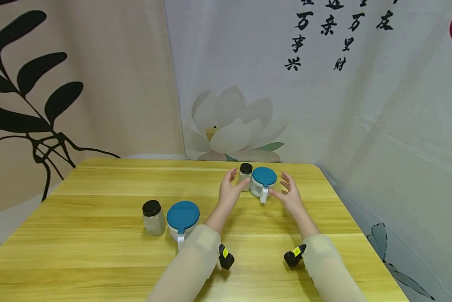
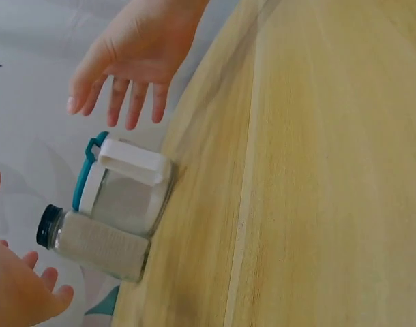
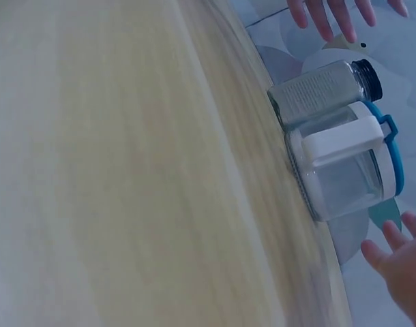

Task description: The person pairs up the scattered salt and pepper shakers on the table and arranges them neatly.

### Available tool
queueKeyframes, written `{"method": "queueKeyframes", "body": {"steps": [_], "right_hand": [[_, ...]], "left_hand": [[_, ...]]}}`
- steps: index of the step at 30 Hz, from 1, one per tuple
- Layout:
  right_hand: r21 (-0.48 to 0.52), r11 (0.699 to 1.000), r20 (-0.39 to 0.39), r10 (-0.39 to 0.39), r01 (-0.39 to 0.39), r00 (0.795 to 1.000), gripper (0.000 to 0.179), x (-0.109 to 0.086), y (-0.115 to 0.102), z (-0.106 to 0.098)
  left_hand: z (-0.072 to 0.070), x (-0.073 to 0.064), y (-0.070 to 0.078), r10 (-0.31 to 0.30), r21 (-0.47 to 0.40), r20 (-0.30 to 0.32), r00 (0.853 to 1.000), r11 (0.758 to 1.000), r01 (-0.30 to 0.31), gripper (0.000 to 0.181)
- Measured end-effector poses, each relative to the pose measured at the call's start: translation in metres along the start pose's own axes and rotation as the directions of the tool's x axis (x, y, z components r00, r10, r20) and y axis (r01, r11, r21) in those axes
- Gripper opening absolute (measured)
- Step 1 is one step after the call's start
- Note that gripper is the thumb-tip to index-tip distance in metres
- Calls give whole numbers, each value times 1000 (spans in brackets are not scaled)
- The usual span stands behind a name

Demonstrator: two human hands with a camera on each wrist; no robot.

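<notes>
Toward the far edge of the table, a square glass jar with a black lid (image 1: 246, 168) stands upright against a glass pot with a blue lid and white handle (image 1: 264, 176). My left hand (image 1: 229, 191) is beside the jar on its left, fingers spread and holding nothing. On the pot's other side, my right hand (image 1: 291, 195) is likewise spread, its palm turned inward. The left wrist view has a gap between the jar (image 2: 102, 245) and my left fingers. In the right wrist view, my right fingertips are just short of the pot (image 3: 344, 170).
Nearer on the left stand a similar black-lidded jar (image 1: 154, 218) and a larger blue-lidded pot (image 1: 183, 216), whose lower part is partly behind my left sleeve (image 1: 195, 260). The wooden table (image 1: 97, 251) ends at a printed cloth backdrop (image 1: 226, 63).
</notes>
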State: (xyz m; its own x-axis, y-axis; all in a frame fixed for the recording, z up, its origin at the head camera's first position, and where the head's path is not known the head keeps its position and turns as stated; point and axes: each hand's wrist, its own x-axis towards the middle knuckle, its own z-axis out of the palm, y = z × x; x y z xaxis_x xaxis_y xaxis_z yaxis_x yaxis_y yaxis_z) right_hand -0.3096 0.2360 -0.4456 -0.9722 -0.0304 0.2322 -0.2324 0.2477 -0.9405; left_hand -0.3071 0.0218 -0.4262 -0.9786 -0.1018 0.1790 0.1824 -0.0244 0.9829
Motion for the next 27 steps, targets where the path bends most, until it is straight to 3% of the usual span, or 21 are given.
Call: {"method": "queueKeyframes", "body": {"steps": [6,15,27], "right_hand": [[11,1000,6,22,-22,1000,84,3,3,1],[-55,998,1,26,-26,1000,86,10,3,1],[-90,995,27,53,-50,998,89,16,1,8]], "left_hand": [[4,6,-1,-11,-3,-20,1000,1000,11,64],[8,14,4,-14,21,-24,1000,1000,15,64],[2,29,-3,-19,136,-14,1000,991,21,66]]}}
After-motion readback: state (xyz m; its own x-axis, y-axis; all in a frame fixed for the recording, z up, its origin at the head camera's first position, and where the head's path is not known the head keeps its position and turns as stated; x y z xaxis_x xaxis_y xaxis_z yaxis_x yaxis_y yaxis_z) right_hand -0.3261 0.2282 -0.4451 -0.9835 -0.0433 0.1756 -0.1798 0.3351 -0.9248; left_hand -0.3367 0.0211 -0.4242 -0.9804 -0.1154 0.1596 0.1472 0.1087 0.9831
